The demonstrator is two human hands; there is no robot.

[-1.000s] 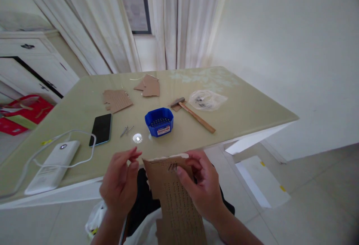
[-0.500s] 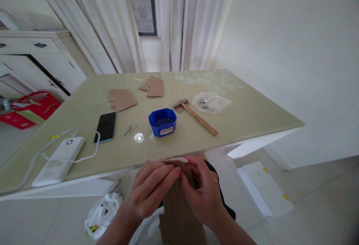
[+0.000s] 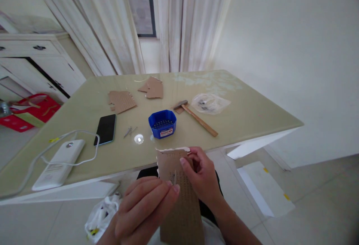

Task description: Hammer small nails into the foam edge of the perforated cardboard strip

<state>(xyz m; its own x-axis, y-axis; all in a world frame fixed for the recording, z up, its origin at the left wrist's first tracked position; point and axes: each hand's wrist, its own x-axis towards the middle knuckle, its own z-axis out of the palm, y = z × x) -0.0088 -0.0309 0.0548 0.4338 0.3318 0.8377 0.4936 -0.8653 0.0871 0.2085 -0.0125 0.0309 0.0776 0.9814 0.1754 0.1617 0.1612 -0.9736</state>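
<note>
Below the table's near edge: a perforated cardboard strip stands upright over the person's lap, its torn top rim level with the table edge.
Right hand: curled around the strip's right edge near the top, thumb pressed on its front face, holding it up.
Left hand: fingers drawn together, the tips pinching a thin nail against the strip's face just below the top.
Table: pale green glass top, with a corner at the right.
Near the middle of the table: a blue plastic box with a white label; just to its left lie a few loose nails.
Right of the box: a wooden-handled hammer, its head on a scrap of card, and a clear plastic bag beside it.
Toward the far edge: two cardboard pieces.
Left side: a black phone, face up, then a white power bank with a looped cable at the near left edge.
</note>
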